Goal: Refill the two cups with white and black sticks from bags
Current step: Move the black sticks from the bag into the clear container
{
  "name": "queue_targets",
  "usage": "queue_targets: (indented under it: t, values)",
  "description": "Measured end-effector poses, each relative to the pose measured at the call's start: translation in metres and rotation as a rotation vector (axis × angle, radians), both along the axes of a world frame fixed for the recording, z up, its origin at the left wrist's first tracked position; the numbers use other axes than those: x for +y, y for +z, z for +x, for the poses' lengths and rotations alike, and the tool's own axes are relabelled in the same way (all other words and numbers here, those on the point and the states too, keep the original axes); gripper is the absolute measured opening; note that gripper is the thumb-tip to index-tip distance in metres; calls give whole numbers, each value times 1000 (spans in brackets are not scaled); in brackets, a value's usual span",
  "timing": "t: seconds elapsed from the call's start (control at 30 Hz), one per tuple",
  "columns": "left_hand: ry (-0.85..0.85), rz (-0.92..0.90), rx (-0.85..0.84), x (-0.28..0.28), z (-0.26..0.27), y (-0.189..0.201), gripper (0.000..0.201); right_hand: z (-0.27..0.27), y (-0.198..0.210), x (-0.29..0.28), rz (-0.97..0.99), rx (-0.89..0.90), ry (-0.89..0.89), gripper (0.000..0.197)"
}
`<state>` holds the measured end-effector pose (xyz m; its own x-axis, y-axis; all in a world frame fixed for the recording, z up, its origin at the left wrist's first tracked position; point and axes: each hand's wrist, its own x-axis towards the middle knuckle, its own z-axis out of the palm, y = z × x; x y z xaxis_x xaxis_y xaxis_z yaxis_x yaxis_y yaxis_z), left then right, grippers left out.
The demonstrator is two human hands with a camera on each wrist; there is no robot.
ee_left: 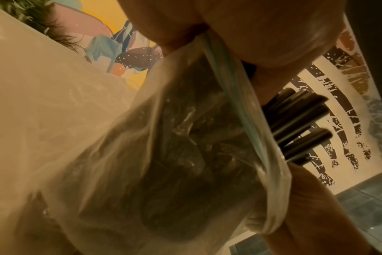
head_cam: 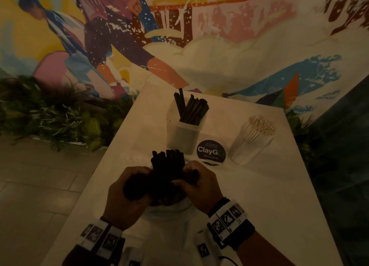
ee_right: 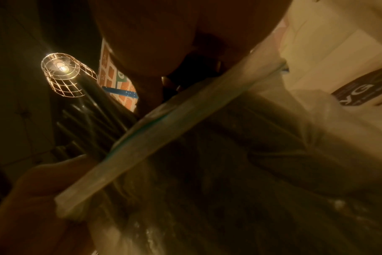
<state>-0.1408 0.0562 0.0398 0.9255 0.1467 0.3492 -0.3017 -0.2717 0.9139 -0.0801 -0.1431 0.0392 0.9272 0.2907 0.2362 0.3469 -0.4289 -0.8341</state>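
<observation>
Both hands [head_cam: 127, 193] [head_cam: 199, 187] grip the bag [ee_left: 164, 138] of black sticks [head_cam: 167, 161]; only wrist views show its blue-edged mouth.

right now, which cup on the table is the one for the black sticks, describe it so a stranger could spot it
Start at the white table under the painted wall. Past the two hands and left of the round dark ClayGo sticker stands a frosted, squarish cup. Black sticks fan out of its top, whereas the round clear cup right of the sticker is packed with white sticks.
</observation>
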Motion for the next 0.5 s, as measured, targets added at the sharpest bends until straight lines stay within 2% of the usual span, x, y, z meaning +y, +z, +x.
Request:
queue_targets:
  t: [0.1,0.23,0.3,0.4,0.5]
  values:
    - [-9,-8,-24,1,0,1,44,0,1,2,4,13,12,34]
    - [-10,-17,-36,2,3,-1,44,2,10,3,104,94,5,23]
    - [-23,-42,-29,2,3,-2,45,3,9,2,69,119,40,24]
    - [-31,-75,-23,5,3,-5,46,2,7,5,0,59,35,17]
    - [-37,-106,4,8,3,-8,44,2,13,8,130,19,-10,8]
